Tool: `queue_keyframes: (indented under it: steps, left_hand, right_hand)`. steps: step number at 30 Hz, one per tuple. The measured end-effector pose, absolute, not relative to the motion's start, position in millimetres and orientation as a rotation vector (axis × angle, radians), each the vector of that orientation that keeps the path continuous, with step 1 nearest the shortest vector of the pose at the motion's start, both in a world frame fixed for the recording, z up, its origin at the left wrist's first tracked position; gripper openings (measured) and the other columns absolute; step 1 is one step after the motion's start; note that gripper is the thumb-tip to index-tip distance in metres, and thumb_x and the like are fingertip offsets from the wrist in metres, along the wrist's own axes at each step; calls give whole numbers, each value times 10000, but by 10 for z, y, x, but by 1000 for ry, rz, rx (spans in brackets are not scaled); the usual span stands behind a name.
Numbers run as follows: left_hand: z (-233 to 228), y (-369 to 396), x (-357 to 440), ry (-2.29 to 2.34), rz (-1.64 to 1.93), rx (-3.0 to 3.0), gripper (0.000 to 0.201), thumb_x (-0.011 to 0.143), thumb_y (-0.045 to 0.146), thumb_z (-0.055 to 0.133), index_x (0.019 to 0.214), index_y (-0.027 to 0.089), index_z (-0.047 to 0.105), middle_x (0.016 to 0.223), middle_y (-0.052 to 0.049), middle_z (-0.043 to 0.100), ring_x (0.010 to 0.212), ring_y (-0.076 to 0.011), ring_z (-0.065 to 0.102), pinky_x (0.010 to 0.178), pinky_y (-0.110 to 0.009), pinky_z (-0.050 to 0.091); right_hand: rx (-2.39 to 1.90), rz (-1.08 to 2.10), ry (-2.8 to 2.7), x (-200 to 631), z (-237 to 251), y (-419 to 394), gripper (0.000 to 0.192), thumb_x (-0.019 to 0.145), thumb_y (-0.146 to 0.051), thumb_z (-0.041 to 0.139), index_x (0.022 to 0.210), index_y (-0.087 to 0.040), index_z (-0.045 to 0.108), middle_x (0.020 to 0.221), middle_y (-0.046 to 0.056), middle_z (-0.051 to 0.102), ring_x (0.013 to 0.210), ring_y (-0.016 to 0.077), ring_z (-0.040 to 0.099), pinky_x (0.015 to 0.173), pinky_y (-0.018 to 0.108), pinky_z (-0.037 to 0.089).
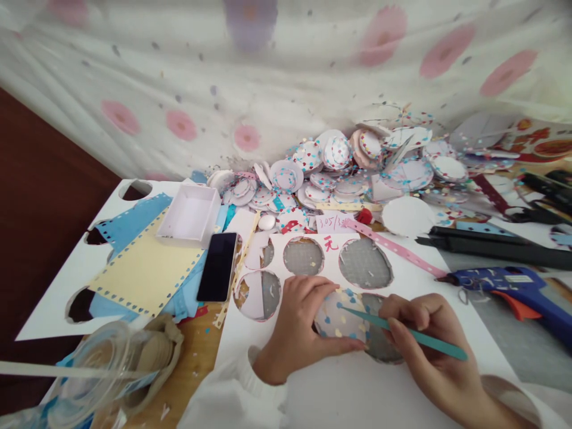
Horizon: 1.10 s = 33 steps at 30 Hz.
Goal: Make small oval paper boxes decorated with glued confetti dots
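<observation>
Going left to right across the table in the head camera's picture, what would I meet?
Yellow paper → phone → left hand → round disc → right hand holding a teal tool → blue glue gun.

Phone [217, 266] left of cut-out sheet [402, 268]; disc pile [339, 167] behind; glue gun [513, 289] right.

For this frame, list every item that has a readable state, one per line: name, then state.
left hand: pinching the confetti disc at its edge
right hand: gripping the teal tweezers
teal tweezers: tip resting on the disc
confetti disc: held flat over the white sheet
white sheet: round holes cut out
phone: screen dark, lying flat
white box: open, looks empty
glue gun: lying on its side
</observation>
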<state>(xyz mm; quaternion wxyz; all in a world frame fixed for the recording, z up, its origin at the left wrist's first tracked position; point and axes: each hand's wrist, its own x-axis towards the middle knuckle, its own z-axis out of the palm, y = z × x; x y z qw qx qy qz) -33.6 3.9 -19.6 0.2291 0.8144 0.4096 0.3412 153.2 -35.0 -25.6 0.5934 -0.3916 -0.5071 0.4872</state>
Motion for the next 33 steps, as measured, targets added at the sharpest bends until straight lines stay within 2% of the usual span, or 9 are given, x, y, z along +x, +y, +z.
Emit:
queue_keyframes:
  steps: [14,22,33]
  left_hand:
    - [-205,26,-348,1141,906,2217,702,648,621,760,1174,190,589,1122,-111,641,1037,-277,569,918,-442,446]
    - [-190,38,-345,1083,915,2263,723,650,634,750,1195,192,575,1119,-117,647,1037,-281,580,915,-442,452]
    - [-189,43,-345,1081,935,2254,718,647,627,757,1179,178,583,1107,-116,649,1018,-276,580,902,-437,450]
  right_hand:
    - [-977,1092,-1221,1544,-226,-362,190,963,-252,478,818,-279,359,667,-33,466,525,123,401,437,226,345]
    - [-1017,1173,-1132,1550,-182,-311,225,937,-321,540,787,-273,379,649,-32,466,537,128,398,445,226,349]
    - [-998,1317,-1078,1590,-216,-326,216,945,-341,526,799,-271,382,677,-30,465,561,128,395,465,224,351]
